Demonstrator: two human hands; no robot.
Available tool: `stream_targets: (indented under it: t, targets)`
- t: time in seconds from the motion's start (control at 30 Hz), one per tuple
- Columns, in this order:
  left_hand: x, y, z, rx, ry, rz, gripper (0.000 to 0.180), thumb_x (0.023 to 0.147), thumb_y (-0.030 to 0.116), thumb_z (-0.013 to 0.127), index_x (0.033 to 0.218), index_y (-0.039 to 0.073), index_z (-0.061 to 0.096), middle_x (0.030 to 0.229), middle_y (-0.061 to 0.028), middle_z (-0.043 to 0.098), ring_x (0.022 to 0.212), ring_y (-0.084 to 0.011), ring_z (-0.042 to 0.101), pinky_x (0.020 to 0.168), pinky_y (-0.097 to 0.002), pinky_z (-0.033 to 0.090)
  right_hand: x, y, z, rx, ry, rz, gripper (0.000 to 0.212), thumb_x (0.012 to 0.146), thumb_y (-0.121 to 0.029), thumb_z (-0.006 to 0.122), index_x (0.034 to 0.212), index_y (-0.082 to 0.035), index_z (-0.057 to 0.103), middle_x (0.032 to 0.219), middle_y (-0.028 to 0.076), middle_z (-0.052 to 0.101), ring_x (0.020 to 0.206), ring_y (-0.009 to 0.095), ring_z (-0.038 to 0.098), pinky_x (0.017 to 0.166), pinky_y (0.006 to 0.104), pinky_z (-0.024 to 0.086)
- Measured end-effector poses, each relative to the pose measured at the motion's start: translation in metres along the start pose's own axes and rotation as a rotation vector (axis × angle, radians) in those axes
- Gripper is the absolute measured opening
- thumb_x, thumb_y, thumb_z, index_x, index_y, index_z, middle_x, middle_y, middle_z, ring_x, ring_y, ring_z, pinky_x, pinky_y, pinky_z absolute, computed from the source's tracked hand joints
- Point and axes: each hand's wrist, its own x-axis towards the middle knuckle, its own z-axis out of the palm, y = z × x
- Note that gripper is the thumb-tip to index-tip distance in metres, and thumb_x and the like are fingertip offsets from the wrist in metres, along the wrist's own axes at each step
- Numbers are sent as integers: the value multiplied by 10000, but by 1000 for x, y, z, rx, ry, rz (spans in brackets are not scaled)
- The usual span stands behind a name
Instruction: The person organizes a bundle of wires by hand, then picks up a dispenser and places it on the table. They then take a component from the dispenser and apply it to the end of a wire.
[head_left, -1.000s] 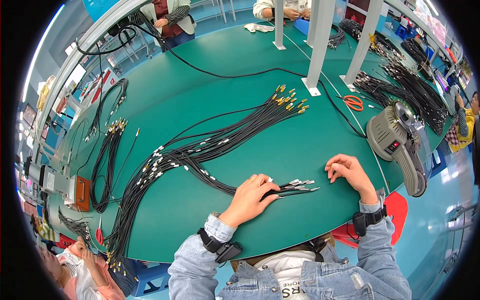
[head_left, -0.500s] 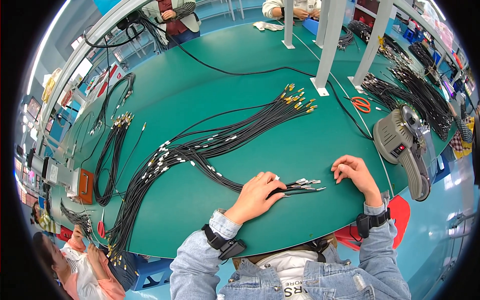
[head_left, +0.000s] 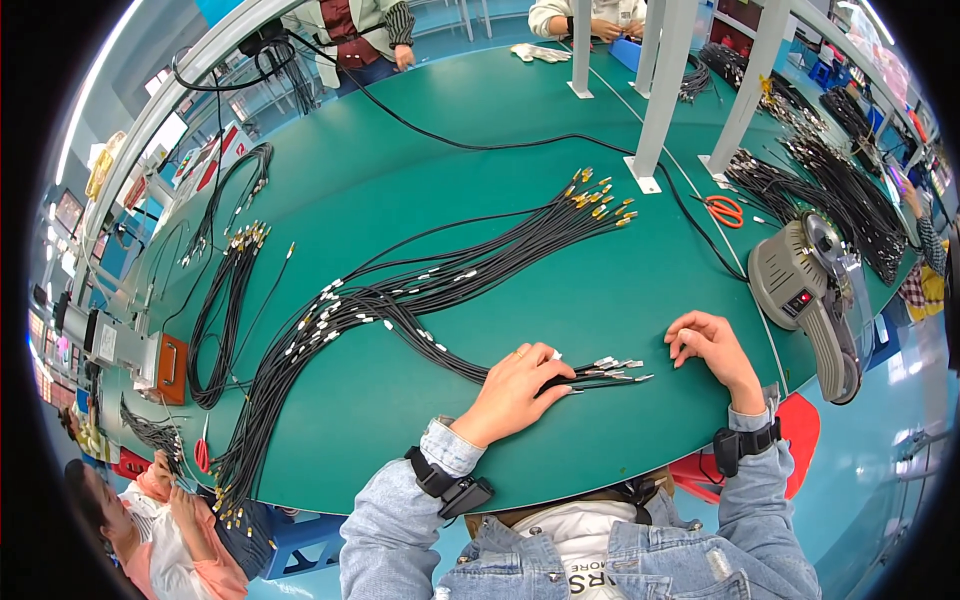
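Note:
My left hand [head_left: 515,390] rests palm down over a branch of black cables [head_left: 435,352], its fingers curled around them just behind their ends. White-tagged cable ends [head_left: 615,372] fan out past my fingertips toward the right. My right hand [head_left: 705,345] is a short way beyond those ends, loosely bent, fingers apart from the thumb and nothing visible between them. The large bundle of black cables [head_left: 310,345] curves across the green table, carrying white labels along its middle and yellowish connectors [head_left: 600,200] at its far end.
To the right stands a grey tape dispenser [head_left: 800,290], with orange-handled scissors [head_left: 723,210] behind it. White posts [head_left: 655,110] rise from the table. More cable bundles [head_left: 835,190] lie far right and at left [head_left: 222,310]. Co-workers [head_left: 175,530] sit or stand around the table.
My hands and the cables stay in place. Across the table, a standing person has lowered an arm to the table edge. The view has shifted very slightly.

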Motion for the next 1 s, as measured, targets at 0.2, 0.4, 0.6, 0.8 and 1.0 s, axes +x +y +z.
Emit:
stream_targets:
  t: [0.2,0.4,0.6,0.8,1.0]
  targets:
    - [-1,2,-3,1,-45,-54,166,819,193,661,968,123,641,971,-65,547,921,-249,545,786,-346,446,1,2,0,1,-13,-7,166,916,-97,538,992,42,588,926,110,609,758,163,602,637,284,540]
    - [3,5,-1,-20,-45,9,177,796,176,675,961,121,643,950,-71,551,908,-256,548,767,-352,450,-4,3,-2,-7,5,-14,188,921,-123,540,1003,39,588,914,109,615,754,160,610,635,286,544]
    - [6,9,-2,-9,9,-15,176,749,122,704,916,92,657,938,-97,566,881,-286,555,752,-361,458,4,9,-4,16,-47,-49,193,929,-141,545,1015,25,595,910,102,631,762,160,620,646,287,543]
    - [6,13,-1,-7,0,-53,173,736,77,696,903,72,651,930,-101,559,872,-285,551,751,-359,454,-15,14,0,16,52,-80,195,928,-151,551,1008,21,596,916,98,632,784,150,614,687,280,521]
    - [6,17,0,-23,5,-88,175,728,60,696,895,57,644,925,-108,548,868,-282,542,750,-356,446,-55,-10,-16,74,351,-143,199,921,-158,557,996,22,596,880,70,620,758,124,589,689,262,495]
